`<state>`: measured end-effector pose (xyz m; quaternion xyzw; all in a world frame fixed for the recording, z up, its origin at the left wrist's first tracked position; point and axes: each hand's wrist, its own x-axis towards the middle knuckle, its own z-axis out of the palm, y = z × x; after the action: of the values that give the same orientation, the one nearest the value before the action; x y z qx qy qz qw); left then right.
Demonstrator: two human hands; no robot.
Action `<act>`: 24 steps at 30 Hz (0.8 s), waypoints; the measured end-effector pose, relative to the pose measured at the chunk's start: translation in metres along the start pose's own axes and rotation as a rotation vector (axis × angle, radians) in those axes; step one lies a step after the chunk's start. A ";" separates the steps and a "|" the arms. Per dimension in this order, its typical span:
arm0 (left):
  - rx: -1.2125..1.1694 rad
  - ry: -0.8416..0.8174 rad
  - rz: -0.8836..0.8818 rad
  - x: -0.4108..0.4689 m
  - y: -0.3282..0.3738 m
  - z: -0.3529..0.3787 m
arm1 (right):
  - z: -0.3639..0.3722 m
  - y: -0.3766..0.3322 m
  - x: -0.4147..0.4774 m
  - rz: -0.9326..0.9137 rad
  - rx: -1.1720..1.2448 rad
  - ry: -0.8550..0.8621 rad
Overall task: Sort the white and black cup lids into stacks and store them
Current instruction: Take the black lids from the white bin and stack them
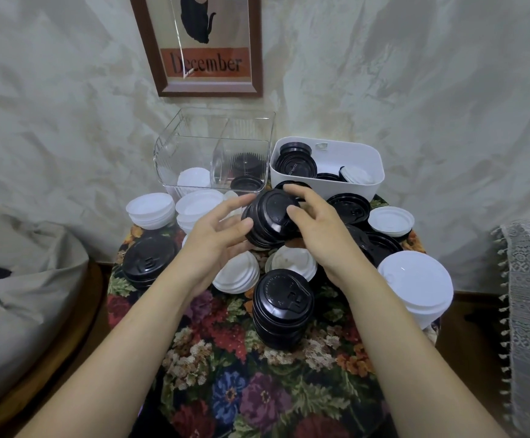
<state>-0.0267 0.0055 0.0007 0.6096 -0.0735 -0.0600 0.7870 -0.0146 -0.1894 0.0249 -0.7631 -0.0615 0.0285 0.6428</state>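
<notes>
At the bottom of the frame lies a floral tablecloth [257, 390]. On it, just below centre, stands a black lid stack [282, 308], with a large white lid stack [415, 279] at the right edge and loose white lids [238, 273] between the forearms. At centre, the left hand [219, 229] and right hand [317, 226] both grip a tilted stack of black lids [270, 219], held above the pile. Farther up, a clear divided container [187, 147] holds white lids in its left compartment and black lids in its right. Beside it, a white bin [336, 184] holds mostly black lids.
</notes>
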 end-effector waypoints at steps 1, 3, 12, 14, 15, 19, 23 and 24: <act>-0.002 0.015 0.006 0.000 0.000 0.001 | 0.001 0.001 0.001 -0.001 -0.011 -0.025; -0.014 0.042 0.020 -0.001 0.000 0.002 | 0.002 0.001 -0.002 0.009 -0.054 -0.097; -0.070 0.055 -0.013 -0.002 -0.001 0.011 | 0.002 -0.010 -0.010 -0.088 -0.391 -0.126; -0.066 0.012 -0.013 -0.003 0.000 0.010 | 0.000 -0.015 -0.011 -0.083 -0.401 -0.097; -0.056 -0.005 -0.010 -0.004 0.001 0.009 | -0.001 -0.016 -0.012 -0.079 -0.410 -0.100; -0.022 -0.016 0.011 -0.011 0.003 0.011 | -0.003 -0.021 -0.021 -0.092 -0.448 -0.135; 0.017 -0.016 0.035 -0.022 0.009 0.016 | -0.004 -0.027 -0.033 -0.120 -0.520 -0.126; 0.064 -0.014 0.054 -0.026 0.012 0.017 | -0.005 -0.029 -0.036 -0.126 -0.515 -0.115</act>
<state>-0.0552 -0.0033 0.0150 0.6320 -0.0971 -0.0407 0.7678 -0.0516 -0.1947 0.0526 -0.8933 -0.1503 0.0150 0.4234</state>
